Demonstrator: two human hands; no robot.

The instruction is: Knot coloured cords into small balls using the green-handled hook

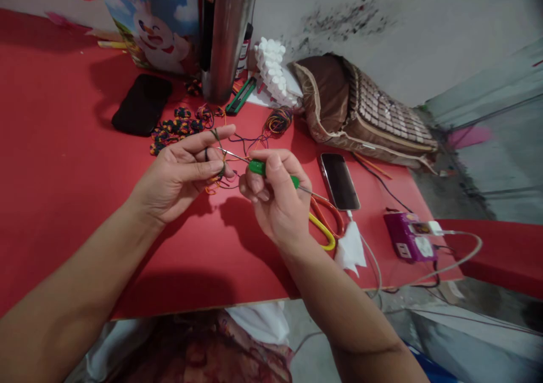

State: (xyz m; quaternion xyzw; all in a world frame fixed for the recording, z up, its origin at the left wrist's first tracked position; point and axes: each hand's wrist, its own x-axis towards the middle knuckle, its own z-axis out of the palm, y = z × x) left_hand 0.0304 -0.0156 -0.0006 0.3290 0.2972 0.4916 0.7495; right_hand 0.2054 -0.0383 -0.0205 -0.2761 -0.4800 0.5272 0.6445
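One dark yarn strand (222, 169), pinched under thumb of left hand (186, 165), looped on index finger. In right hand (280, 188), between thumb and fingers: green-handled tool (257, 167), tip at yarn, too fine to make out. Beyond, on red table (63, 190): knotted yarn pieces (173, 133), yarn ball (279, 120). Looped handles (341, 224), partly hidden behind right hand. Steel flask (229, 38), cut off above.

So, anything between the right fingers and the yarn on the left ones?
Only the green-handled hook, held by the right fingers; its metal shaft reaches the yarn at the left fingers. Nothing else visible intervenes.
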